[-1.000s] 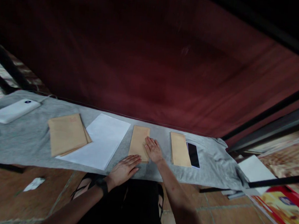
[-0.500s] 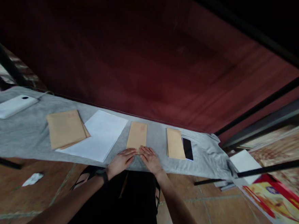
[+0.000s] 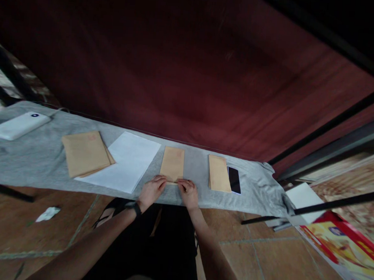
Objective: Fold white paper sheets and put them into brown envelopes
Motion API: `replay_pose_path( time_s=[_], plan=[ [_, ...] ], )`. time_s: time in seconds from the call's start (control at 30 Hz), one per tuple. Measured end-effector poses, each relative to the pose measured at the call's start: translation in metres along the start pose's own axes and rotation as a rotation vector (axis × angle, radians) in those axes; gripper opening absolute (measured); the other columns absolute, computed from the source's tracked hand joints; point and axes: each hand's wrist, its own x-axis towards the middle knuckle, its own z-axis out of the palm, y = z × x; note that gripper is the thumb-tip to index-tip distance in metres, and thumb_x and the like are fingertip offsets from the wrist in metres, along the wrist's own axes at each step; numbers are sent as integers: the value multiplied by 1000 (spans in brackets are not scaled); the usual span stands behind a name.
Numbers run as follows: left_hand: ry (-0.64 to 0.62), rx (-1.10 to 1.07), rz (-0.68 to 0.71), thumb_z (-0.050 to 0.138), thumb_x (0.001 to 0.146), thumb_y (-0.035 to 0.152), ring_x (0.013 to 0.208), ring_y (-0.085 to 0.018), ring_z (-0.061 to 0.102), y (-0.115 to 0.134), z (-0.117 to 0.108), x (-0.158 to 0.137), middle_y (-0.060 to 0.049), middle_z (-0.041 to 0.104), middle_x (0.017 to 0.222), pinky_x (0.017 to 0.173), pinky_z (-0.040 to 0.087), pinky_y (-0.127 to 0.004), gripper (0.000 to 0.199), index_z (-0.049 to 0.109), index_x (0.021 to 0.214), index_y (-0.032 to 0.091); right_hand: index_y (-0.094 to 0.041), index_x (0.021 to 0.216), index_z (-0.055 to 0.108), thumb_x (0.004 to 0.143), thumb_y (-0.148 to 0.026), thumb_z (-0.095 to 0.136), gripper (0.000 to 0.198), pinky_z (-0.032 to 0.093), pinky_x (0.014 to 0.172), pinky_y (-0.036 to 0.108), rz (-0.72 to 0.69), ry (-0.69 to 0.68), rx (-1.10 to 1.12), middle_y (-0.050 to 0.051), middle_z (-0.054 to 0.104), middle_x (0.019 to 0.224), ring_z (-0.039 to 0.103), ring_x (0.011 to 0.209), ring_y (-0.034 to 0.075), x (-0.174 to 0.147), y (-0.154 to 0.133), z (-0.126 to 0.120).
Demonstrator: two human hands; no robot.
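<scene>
Smooth white paper [image 3: 129, 159] left of flat, rectangular brown-paper envelope [image 3: 173, 162], contents hidden; left hand [image 3: 152, 192], right hand [image 3: 188, 194] pinch envelope's near corners.

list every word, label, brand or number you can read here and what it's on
No text is readable.
Red and yellow box: marks on its red edge and a blue badge, too blurred to read.
Middle brown envelope: reddish print near its far right corner, too faint.
Left brown envelopes: reddish print near the far edge, too small.
</scene>
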Motion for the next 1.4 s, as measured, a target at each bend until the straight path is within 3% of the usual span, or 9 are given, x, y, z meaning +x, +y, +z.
replay_pose_path(
  time_s=[0.13, 0.33, 0.5, 0.63, 0.83, 1.0, 1.27, 1.4],
  plan=[
    [37, -2, -52, 46, 94, 23, 106, -22, 63, -2, -3, 5, -7, 69, 107, 96, 53, -38, 21, 67, 94, 22, -24, 109, 72, 98, -21, 49, 26, 46, 99, 35, 60, -3, -146, 4, 75, 112, 66, 107, 19, 1, -6, 5],
    [48, -19, -75, 49, 91, 20, 105, -23, 62, -3, -1, 5, -6, 68, 105, 96, 52, -37, 15, 64, 91, 23, -22, 108, 69, 98, -21, 48, 23, 47, 95, 34, 102, 91, -146, 6, 72, 106, 64, 104, 21, -1, -10, 7],
    [66, -27, -65, 50, 90, 17, 103, -23, 62, -5, 2, 6, -7, 68, 103, 94, 52, -38, 15, 64, 89, 22, -21, 128, 62, 102, -21, 41, 33, 38, 112, 40, -73, 61, -173, 6, 64, 134, 55, 128, 20, -16, -22, 10],
    [78, -38, -62, 49, 92, 19, 101, -23, 62, -5, 3, 6, -8, 67, 102, 93, 52, -38, 16, 64, 88, 21, -23, 143, 52, 104, -29, 42, 40, 29, 121, 41, -167, -67, -258, 4, 56, 146, 48, 137, 18, -29, -38, 18],
    [105, -66, -75, 47, 91, 18, 104, -23, 61, -6, 2, 5, -9, 66, 104, 98, 51, -41, 17, 64, 90, 21, -23, 146, 48, 105, -34, 40, 44, 27, 122, 42, -89, -104, -326, 4, 51, 150, 46, 140, 19, -31, -44, 22],
    [153, -15, -174, 49, 87, 16, 110, -24, 59, -4, 1, 3, -10, 64, 112, 102, 48, -42, 25, 62, 109, 19, -24, 148, 47, 104, -35, 41, 45, 27, 121, 46, -44, -57, -328, 5, 48, 152, 44, 141, 22, -33, -46, 22],
    [109, 103, -273, 54, 83, 22, 110, -29, 58, 1, 9, 8, -13, 63, 108, 98, 46, -43, 35, 59, 117, 15, -25, 148, 47, 103, -34, 42, 46, 25, 121, 53, 27, -24, -337, 5, 46, 153, 41, 142, 27, -34, -52, 30],
    [69, 22, -303, 57, 77, 22, 109, -33, 58, 2, 9, 15, -14, 68, 102, 95, 44, -47, 39, 58, 116, 16, -25, 147, 47, 103, -35, 43, 46, 26, 120, 55, 34, -31, -345, 6, 47, 153, 41, 142, 28, -33, -53, 30]
  ],
)
